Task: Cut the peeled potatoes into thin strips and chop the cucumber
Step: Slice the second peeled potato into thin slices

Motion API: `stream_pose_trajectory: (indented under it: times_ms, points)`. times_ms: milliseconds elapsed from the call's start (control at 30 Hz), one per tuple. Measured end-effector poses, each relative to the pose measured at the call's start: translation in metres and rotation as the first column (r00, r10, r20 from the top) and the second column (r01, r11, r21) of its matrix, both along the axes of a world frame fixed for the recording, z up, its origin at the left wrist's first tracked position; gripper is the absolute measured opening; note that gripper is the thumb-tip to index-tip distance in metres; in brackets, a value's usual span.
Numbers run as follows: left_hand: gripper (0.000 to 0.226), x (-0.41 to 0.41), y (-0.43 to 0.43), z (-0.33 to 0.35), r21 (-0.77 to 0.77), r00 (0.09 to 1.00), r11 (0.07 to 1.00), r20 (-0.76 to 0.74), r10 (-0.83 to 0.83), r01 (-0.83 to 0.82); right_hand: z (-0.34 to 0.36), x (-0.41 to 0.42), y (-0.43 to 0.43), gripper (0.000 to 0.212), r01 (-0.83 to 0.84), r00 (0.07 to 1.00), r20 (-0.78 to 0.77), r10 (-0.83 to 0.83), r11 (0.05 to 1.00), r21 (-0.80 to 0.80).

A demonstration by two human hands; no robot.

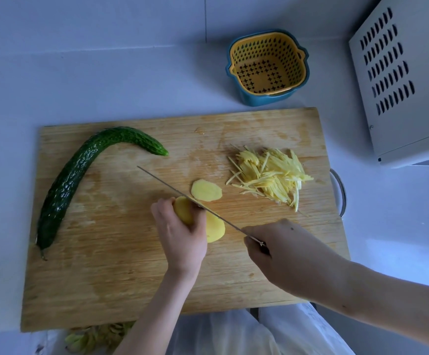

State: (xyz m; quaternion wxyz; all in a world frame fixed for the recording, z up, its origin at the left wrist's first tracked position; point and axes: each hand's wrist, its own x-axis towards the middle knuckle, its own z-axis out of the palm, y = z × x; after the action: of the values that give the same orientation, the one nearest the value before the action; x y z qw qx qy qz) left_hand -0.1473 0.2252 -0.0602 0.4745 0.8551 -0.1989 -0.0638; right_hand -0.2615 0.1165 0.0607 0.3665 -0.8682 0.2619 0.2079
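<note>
On the wooden cutting board (pixel 110 272), my left hand (pixel 180 234) grips a peeled yellow potato (pixel 184 210) from above. My right hand (pixel 282 249) holds the handle of a knife (pixel 180 193), whose thin blade runs diagonally up-left and rests on the potato. A fresh slice (pixel 216 226) leans off the potato on the blade's right side, and another cut slice (pixel 206 190) lies flat just beyond. A pile of thin potato strips (pixel 272 172) lies at the board's right. A long curved cucumber (pixel 72 180) lies whole along the board's left.
A yellow colander inside a blue bowl (pixel 268 66) stands behind the board. A white vented appliance (pixel 403 80) sits at the right. Potato peelings (pixel 98 336) lie below the board's front edge. A metal handle (pixel 340 190) sticks out at the board's right side.
</note>
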Motion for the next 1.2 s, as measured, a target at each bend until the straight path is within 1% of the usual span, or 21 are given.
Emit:
stream_pose_trajectory:
  times_ms: [167,300,400,500,600,767,900,1100,1200]
  points:
    - [0.038,0.000,-0.001,-0.002,-0.004,1.000,1.000,-0.015,0.018,-0.018,-0.023,0.025,0.000,0.029,0.022,1.000,0.006,-0.022,0.999,0.045]
    - [0.033,0.000,-0.003,-0.002,-0.002,0.998,0.999,-0.045,0.043,-0.043,-0.051,0.048,0.001,0.028,0.016,0.999,-0.051,-0.014,0.999,0.042]
    - [0.032,-0.001,-0.004,-0.002,0.017,0.999,0.999,-0.025,0.042,-0.042,-0.061,0.055,-0.001,0.023,0.038,0.995,-0.090,-0.033,0.998,0.048]
    - [0.033,-0.002,-0.005,-0.002,0.041,0.997,0.997,-0.045,0.062,-0.060,-0.052,0.052,-0.002,0.022,0.037,0.996,-0.081,-0.034,0.999,0.036]
    - [0.034,-0.002,-0.004,-0.002,0.030,0.997,0.997,-0.035,0.066,-0.065,-0.028,0.036,-0.003,0.022,-0.001,0.999,-0.043,0.002,1.000,0.023]
    - [0.047,-0.002,-0.006,0.001,0.037,0.999,0.998,-0.016,0.048,-0.048,0.008,0.010,-0.008,0.023,-0.022,0.998,-0.055,0.021,1.000,-0.011]
    - [0.044,-0.003,-0.004,0.000,0.027,1.000,0.999,0.000,0.020,-0.020,0.009,0.001,-0.008,0.023,-0.026,0.997,-0.077,0.024,0.999,-0.019]
    - [0.043,-0.002,-0.002,-0.003,0.003,0.999,1.000,-0.028,0.029,-0.029,0.006,0.005,-0.007,0.032,-0.016,0.996,-0.089,0.019,0.999,0.029]
    - [0.042,0.000,-0.002,-0.003,0.001,0.999,1.000,-0.026,0.030,-0.030,0.003,0.009,-0.006,0.033,-0.012,0.995,-0.095,0.017,0.999,0.050]
